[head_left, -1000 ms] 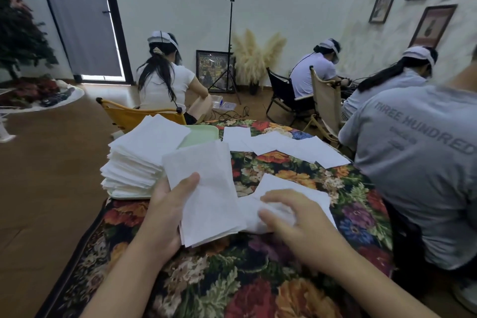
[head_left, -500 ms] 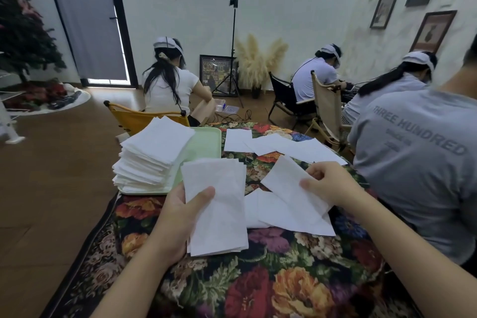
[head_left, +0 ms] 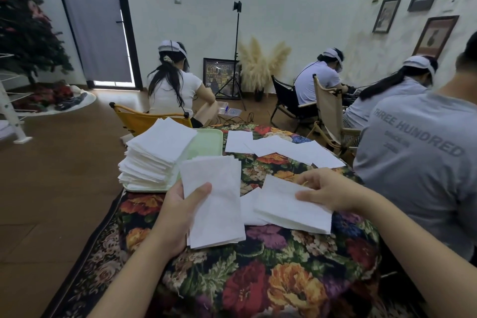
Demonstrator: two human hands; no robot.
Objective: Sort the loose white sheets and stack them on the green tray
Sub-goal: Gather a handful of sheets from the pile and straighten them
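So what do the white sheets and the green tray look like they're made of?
White sheets: likely thin tissue or non-woven paper, matte with a faint embossed texture; they bend softly in the left hand. Green tray: probably plastic, smooth pale green with a rounded moulded rim.

Soft, even indoor light; daylight glows under the door (head_left: 113,82); edges bow, perhaps slightly soft.

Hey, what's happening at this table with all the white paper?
A person is sorting white paper sheets at a floral-cloth table. The left hand grips a small bundle of sheets; the right hand pinches another few sheets just above the cloth. A tall white stack already sits on the pale green plastic tray, and more loose sheets lie farther back.
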